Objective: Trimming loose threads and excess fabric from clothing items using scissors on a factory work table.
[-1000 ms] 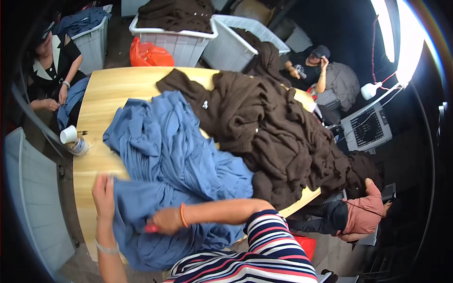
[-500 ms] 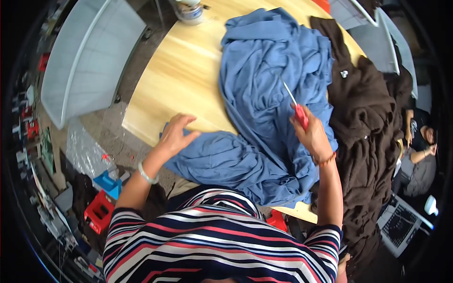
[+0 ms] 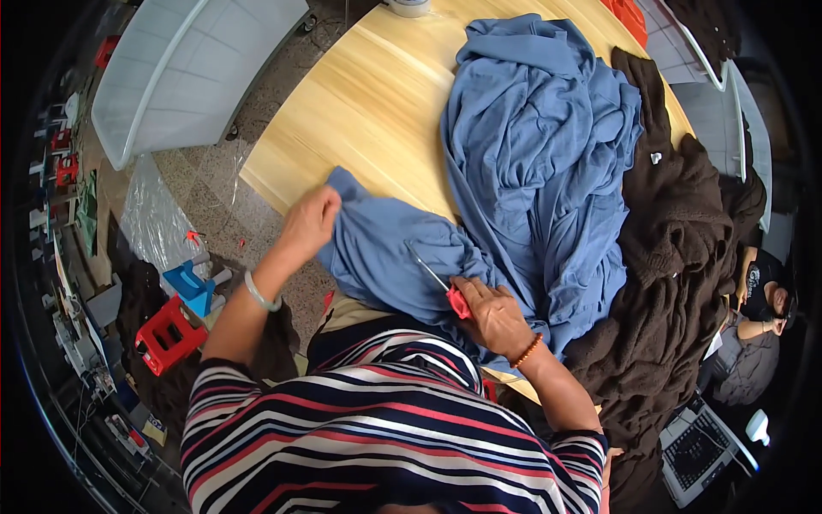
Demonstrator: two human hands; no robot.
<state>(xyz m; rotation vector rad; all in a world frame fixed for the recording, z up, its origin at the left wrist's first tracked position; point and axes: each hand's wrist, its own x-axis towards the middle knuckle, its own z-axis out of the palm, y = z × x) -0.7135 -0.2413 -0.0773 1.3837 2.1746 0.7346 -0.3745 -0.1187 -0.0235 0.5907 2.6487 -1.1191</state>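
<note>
Left hand: at 9 o'clock of centre, fingers closed in a pinch on the near corner of the blue cloth, lifting that corner just off the table edge. A pale bangle sits on the wrist.

Right hand: at 5 o'clock of centre, fist closed round the red handle of the snips. The thin metal blades point toward 10 o'clock and lie on the blue fabric between the two hands. A bead bracelet sits on the wrist.

Blue cloth: large crumpled heap running from 12 o'clock down to centre, lying on the table; its lower fold drapes over the near table edge against the person's striped shirt.

Brown cloth: fleecy dark pile at 3 o'clock, touching the right side of the blue cloth and hanging off the table toward 5 o'clock. A small white tag shows on it.

Table: light wood, bare part at 11 o'clock.

White bin: large, pale, on the floor at 10 o'clock, just beside the table.

Red stool: on the floor at 8 o'clock, a blue one touching it above.

Second person: seated at 3 to 4 o'clock, beyond the brown pile, well apart from the hands.

Laptop: at 4 o'clock, near the picture rim.
</note>
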